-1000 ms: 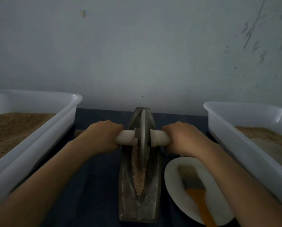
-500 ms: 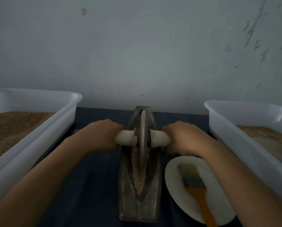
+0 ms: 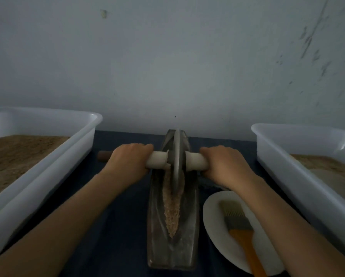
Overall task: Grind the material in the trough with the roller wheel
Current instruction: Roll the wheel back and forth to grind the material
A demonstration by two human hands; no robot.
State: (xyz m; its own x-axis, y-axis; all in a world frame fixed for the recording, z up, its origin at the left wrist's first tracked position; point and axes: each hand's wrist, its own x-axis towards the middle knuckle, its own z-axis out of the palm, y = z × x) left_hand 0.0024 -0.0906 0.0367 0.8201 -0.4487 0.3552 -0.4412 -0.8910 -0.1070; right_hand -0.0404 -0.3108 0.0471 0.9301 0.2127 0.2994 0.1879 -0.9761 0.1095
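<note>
Pushing away from the body, the person has rolled the roller wheel (image 3: 176, 156) a little farther up the trough (image 3: 172, 246) than it stood a second ago, toward the end by the wall. The left hand (image 3: 130, 162) is curled round the pale axle handle on its side, and the right hand (image 3: 224, 164) grips the handle on the other side, so the wheel stands upright between them. Behind the wheel, nearer the person than either hand, the material (image 3: 171, 212) lies as a coarse tan strip along the trough's groove, tapering to a point; it looks only part ground, so I judge more back-and-forth passes are needed.

Outward of the left hand sits a white tub (image 3: 47, 166) holding brown grainy stuff. A dark blue table (image 3: 115, 236) carries everything. Just below the right wrist is a white plate (image 3: 213, 216) with an orange-handled brush (image 3: 241, 230) lying on it. Outward of the right hand stands a second white tub (image 3: 297, 176), also part filled. A scuffed pale wall (image 3: 167, 56) closes the room behind.
</note>
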